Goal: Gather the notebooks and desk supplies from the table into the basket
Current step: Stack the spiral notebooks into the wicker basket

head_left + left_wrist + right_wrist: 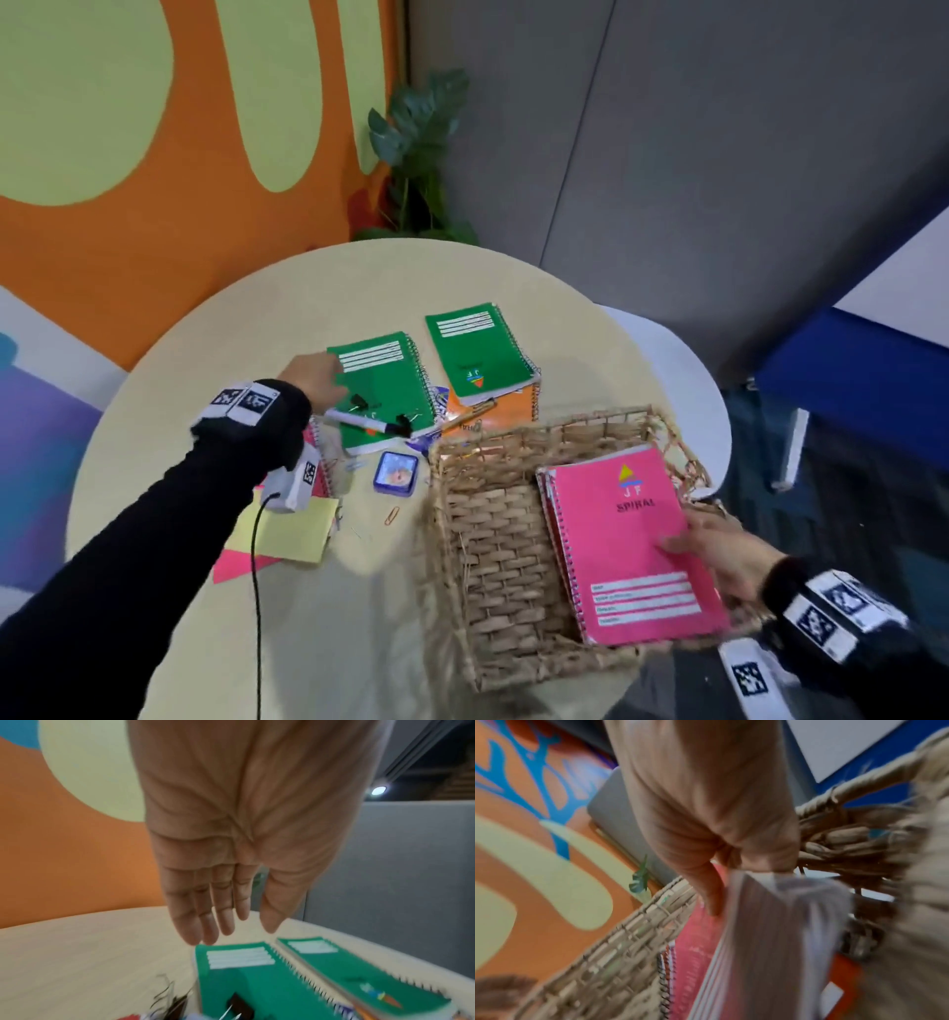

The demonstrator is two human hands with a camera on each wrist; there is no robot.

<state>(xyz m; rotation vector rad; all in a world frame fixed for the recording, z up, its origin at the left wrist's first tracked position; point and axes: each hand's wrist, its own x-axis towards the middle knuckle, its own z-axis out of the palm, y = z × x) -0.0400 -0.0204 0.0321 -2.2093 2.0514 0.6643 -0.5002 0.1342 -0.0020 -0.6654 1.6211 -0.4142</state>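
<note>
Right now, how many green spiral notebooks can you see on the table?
2. One green spiral notebook lies under the left hand, with a marker on it. The other sits to its right, stacked on an orange notebook. More may hide underneath.

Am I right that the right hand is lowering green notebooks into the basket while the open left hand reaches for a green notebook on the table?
Not quite: the notebooks that the right hand lowers into the basket are pink, as the head view shows. The open left hand does reach for a green notebook on the table.

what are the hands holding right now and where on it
Right hand pinches the pink notebooks at their open-edge lower corner, inside the basket. Left hand holds nothing.
</note>
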